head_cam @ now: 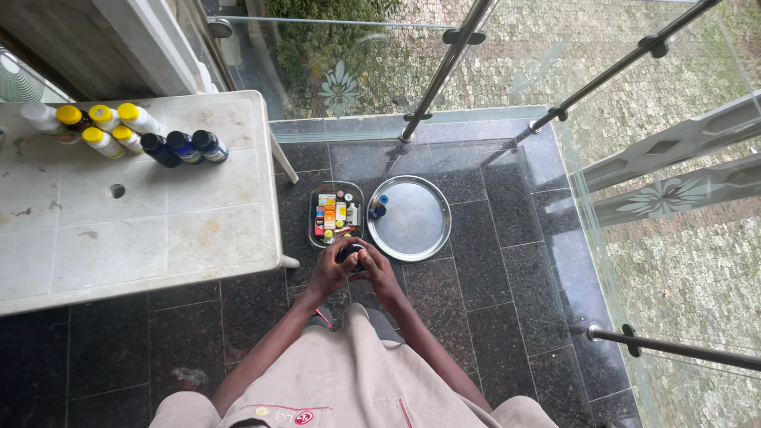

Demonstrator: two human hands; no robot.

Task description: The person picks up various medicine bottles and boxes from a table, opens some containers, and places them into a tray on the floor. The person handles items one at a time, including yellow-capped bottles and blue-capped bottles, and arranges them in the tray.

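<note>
Head cam view: both my hands are down near the floor, wrapped around a small dark jar [351, 255]. Left hand [331, 269] has a closed grip on its side, right hand [376, 269] is clamped on from the other side, can't tell if the lid is off. Just past it sits a clear tray [315, 226] crammed with little packets and the round metal tray [412, 222], nearly bare apart from one blue-capped bottle [379, 206]. Bottles [127, 131] line the white worktop [158, 230], so I'd say most sorting is left
</note>
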